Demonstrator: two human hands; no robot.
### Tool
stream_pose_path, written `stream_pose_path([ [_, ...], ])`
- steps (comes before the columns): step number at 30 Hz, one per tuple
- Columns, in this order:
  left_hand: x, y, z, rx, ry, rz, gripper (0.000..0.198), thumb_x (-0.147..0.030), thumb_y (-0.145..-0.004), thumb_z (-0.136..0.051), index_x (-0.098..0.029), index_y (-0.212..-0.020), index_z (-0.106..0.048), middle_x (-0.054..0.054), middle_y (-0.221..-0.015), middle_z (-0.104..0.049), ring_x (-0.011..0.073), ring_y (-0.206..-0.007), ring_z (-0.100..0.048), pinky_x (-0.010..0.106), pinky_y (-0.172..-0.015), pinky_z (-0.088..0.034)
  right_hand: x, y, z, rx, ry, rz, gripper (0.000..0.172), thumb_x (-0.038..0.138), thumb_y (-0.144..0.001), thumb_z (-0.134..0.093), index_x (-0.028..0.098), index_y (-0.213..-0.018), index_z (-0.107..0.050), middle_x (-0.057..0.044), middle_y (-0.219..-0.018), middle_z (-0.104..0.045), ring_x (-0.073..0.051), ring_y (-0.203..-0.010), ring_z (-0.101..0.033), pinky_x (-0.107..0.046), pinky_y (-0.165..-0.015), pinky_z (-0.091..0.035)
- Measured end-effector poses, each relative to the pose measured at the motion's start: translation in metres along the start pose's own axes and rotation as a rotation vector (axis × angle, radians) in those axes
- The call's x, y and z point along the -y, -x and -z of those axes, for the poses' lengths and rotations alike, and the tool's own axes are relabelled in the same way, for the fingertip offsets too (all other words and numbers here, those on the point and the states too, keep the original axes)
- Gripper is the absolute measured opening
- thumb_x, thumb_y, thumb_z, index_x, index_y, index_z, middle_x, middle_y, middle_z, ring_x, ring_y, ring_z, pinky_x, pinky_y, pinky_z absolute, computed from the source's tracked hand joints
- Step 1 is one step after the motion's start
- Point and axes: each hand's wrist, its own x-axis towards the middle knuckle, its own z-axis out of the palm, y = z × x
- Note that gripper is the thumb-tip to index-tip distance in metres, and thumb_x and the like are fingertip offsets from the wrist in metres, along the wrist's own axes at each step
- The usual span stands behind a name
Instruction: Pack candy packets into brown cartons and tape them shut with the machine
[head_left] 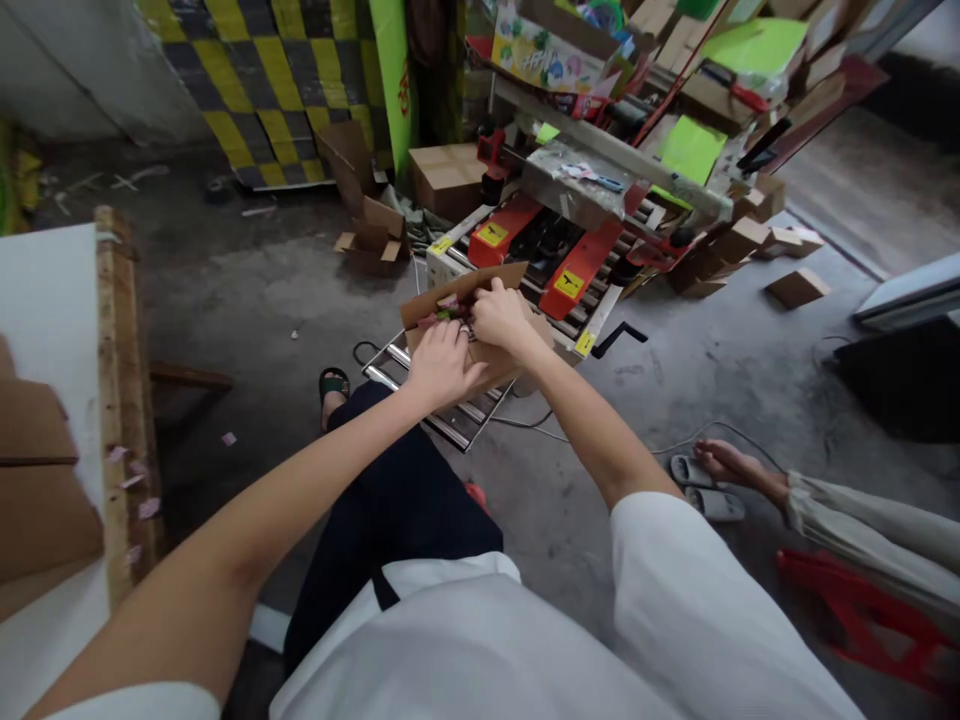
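An open cardboard box (491,368) stands on the roller conveyor (456,432), its far flap raised. Small colourful packets (448,308) show inside, too blurred to name. My left hand (444,362) lies over the near left side of the box, fingers stretched toward the packets and thumb apart. On the right side, my right hand (501,315) reaches into the opening with its fingers curled. Its fingertips are hidden, so what they hold cannot be made out.
Just beyond the box is a sealing machine (559,190) with red guides and a black crank (621,338). Cartons (797,288) lie on the floor at right. A wooden-edged table (124,400) stands left. Another person's bare foot (724,460) and a red stool (862,610) are at right.
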Motion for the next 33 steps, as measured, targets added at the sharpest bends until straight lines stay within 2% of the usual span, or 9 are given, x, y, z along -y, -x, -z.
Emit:
stream_pose_path([
  [2, 0.0, -0.001, -0.001, 0.001, -0.007, 0.016, 0.058, -0.051, -0.095, -0.051, -0.003, -0.128, -0.059, 0.026, -0.131, -0.058, 0.0391, -0.124, -0.053, 0.049, -0.108, -0.042, -0.003, 0.009, -0.008, -0.111, -0.054, -0.051, 0.04, 0.03, -0.099, -0.043, 0.011, -0.108, -0.078, -0.019, -0.111, -0.068, -0.039, -0.119, -0.049, -0.053, -0.098, -0.045],
  [4, 0.0, -0.003, -0.001, 0.007, -0.011, 0.019, 0.057, -0.052, -0.095, -0.05, -0.004, -0.124, -0.06, 0.024, -0.126, -0.06, 0.0384, -0.12, -0.054, 0.048, -0.106, -0.043, -0.005, 0.02, -0.016, -0.288, -0.114, -0.121, 0.046, 0.036, -0.103, -0.037, 0.014, -0.12, -0.074, -0.017, -0.12, -0.065, -0.036, -0.121, -0.05, -0.051, -0.104, -0.043],
  [6, 0.002, -0.005, 0.0, 0.026, -0.009, 0.008, 0.056, -0.053, -0.094, -0.05, -0.005, -0.122, -0.06, 0.024, -0.124, -0.061, 0.0375, -0.118, -0.055, 0.047, -0.106, -0.043, -0.005, 0.028, -0.022, -0.45, -0.132, -0.167, 0.051, 0.039, -0.105, -0.033, 0.016, -0.14, -0.061, -0.017, -0.139, -0.056, -0.034, -0.131, -0.046, -0.051, -0.112, -0.038],
  [8, 0.006, -0.009, 0.001, 0.057, -0.008, -0.018, 0.057, -0.053, -0.093, -0.051, -0.005, -0.122, -0.06, 0.024, -0.125, -0.061, 0.0369, -0.119, -0.055, 0.047, -0.108, -0.041, -0.004, 0.029, -0.023, -0.517, -0.102, -0.164, 0.058, 0.043, -0.104, -0.034, 0.016, -0.155, -0.043, -0.017, -0.155, -0.041, -0.034, -0.144, -0.035, -0.053, -0.118, -0.031],
  [11, 0.013, -0.013, 0.004, 0.114, -0.009, -0.057, 0.058, -0.053, -0.092, -0.051, -0.004, -0.122, -0.061, 0.024, -0.125, -0.062, 0.0371, -0.12, -0.055, 0.046, -0.11, -0.04, -0.003, 0.021, -0.019, -0.467, -0.053, -0.104, 0.07, 0.05, -0.102, -0.038, 0.015, -0.162, -0.025, -0.016, -0.163, -0.031, -0.035, -0.152, -0.023, -0.056, -0.123, -0.021],
  [15, 0.018, -0.014, 0.004, 0.123, 0.001, -0.061, 0.057, -0.053, -0.09, -0.053, -0.005, -0.12, -0.063, 0.024, -0.123, -0.062, 0.0373, -0.118, -0.057, 0.047, -0.108, -0.042, -0.004, 0.009, -0.014, -0.387, -0.069, -0.047, 0.077, 0.052, -0.1, -0.04, 0.013, -0.163, -0.019, -0.018, -0.157, -0.038, -0.036, -0.15, -0.027, -0.059, -0.125, -0.013],
  [21, 0.02, -0.013, 0.001, 0.103, 0.037, -0.066, 0.064, -0.054, -0.09, -0.054, -0.004, -0.128, -0.058, 0.023, -0.129, -0.06, 0.038, -0.123, -0.055, 0.048, -0.111, -0.039, -0.002, 0.013, -0.012, -0.366, -0.123, -0.037, 0.071, 0.046, -0.096, -0.049, 0.012, -0.156, -0.036, -0.02, -0.15, -0.041, -0.037, -0.146, -0.029, -0.057, -0.125, -0.017],
  [27, 0.024, -0.018, 0.002, 0.13, 0.046, -0.081, 0.071, -0.058, -0.089, -0.056, -0.002, -0.133, -0.056, 0.024, -0.131, -0.06, 0.0398, -0.125, -0.054, 0.05, -0.114, -0.036, 0.0, 0.017, -0.013, -0.386, -0.13, -0.062, 0.067, 0.045, -0.096, -0.047, 0.013, -0.154, -0.038, -0.02, -0.149, -0.041, -0.039, -0.143, -0.03, -0.061, -0.122, -0.021],
  [33, 0.022, -0.008, 0.002, 0.035, 0.08, -0.049, 0.067, -0.057, -0.089, -0.06, -0.011, -0.137, -0.055, 0.022, -0.147, -0.051, 0.0393, -0.136, -0.047, 0.053, -0.116, -0.034, 0.002, 0.02, -0.014, -0.401, -0.101, -0.119, 0.055, 0.043, -0.1, -0.041, 0.014, -0.146, -0.048, -0.019, -0.142, -0.046, -0.038, -0.136, -0.035, -0.057, -0.118, -0.027],
])
